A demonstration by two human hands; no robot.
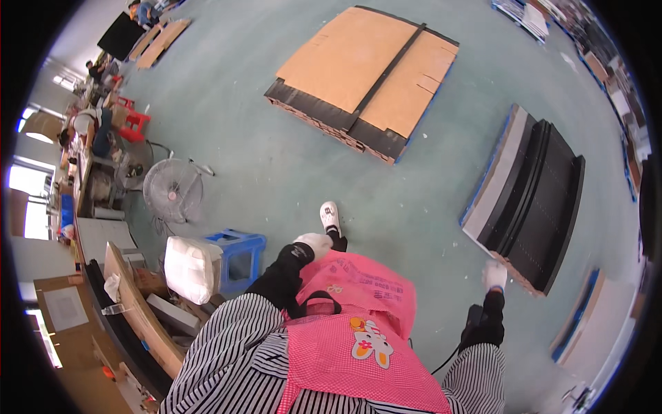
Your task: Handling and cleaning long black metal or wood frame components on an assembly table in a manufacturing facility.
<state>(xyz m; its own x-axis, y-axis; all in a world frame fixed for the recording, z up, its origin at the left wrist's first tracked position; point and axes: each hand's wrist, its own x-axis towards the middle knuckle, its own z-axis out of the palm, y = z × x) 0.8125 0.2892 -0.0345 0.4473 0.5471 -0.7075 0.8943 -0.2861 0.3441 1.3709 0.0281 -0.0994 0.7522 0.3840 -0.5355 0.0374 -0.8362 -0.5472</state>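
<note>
The right hand [494, 274], in a white glove, is at the near edge of the black panels [541, 200], stacked toward the right side of the floor [414, 221]; I cannot tell whether it grasps them. The left hand [315, 244], also gloved, is by the pink apron [358, 276], its grip unclear. A blue plastic stool [256, 243] stands left of it, and brown cardboard [345, 62] lies farther ahead.

matt boards [545, 196], cloth apron [321, 352], plastic stool [238, 241]

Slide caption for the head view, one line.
Over a green workshop floor: white-gloved left hand by a pink checked apron, white-gloved right hand near stacked black panels.
</note>
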